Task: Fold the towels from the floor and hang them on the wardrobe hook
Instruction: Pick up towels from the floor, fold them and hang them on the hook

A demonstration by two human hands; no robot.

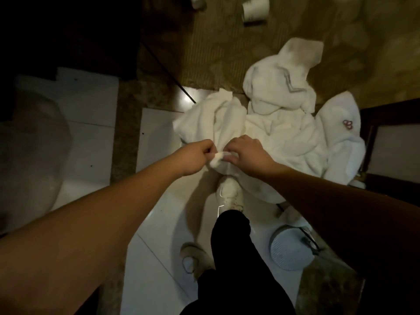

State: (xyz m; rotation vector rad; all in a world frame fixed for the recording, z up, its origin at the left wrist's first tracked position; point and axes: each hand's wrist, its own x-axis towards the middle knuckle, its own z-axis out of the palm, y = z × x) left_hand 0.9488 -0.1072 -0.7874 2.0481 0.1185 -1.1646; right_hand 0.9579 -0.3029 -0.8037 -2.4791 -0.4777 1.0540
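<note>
Now, mid-frame | left hand [193, 158] and right hand [247, 154] both pinch one bunched corner of the white towel [227, 126] — rest heaped on the floor [159, 223] | soft, limp, light — best gripped along the hem corners.

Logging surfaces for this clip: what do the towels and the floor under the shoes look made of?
Towels: soft white cloth, probably terry; they crumple in thick matte folds. Floor: glossy pale tile, judging by the glare and seam lines.
</note>
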